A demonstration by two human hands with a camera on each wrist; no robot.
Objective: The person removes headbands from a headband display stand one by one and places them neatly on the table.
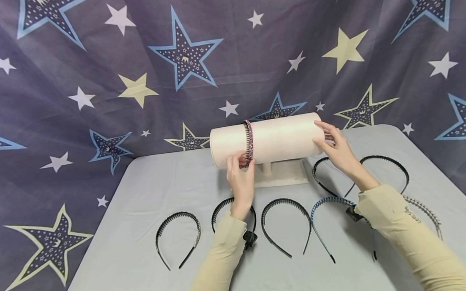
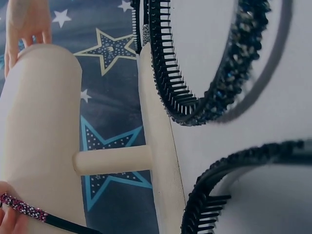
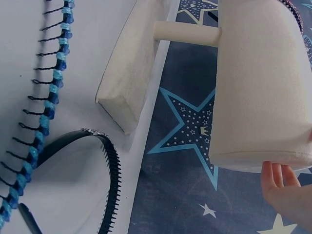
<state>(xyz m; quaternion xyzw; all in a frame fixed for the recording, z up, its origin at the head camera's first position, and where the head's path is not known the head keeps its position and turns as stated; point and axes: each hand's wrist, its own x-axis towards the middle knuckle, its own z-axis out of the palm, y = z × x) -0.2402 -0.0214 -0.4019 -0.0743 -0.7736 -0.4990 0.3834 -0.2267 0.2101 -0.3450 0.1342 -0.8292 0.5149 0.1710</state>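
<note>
A pale cylinder display stand (image 1: 285, 136) stands toward the back of the table, its roll lying sideways on a post and flat base. Around the left part of the roll sits a headband (image 1: 250, 138) with pink and dark sparkling stones and inner teeth. My left hand (image 1: 240, 180) pinches this headband near its lower front end, also seen in the left wrist view, where the stones (image 2: 24, 207) show between the fingers. At the roll's right end, my right hand (image 1: 339, 151) rests with fingers extended against the edge; its fingertips (image 3: 277, 171) touch the end in the right wrist view.
Several headbands lie on the grey table: a black one (image 1: 177, 215) at left, another black one (image 1: 285, 200) in the middle, a blue one (image 1: 317, 202) and a light beaded one (image 1: 428, 210) partly under the right sleeve. A star-printed curtain (image 1: 229, 66) hangs behind the table.
</note>
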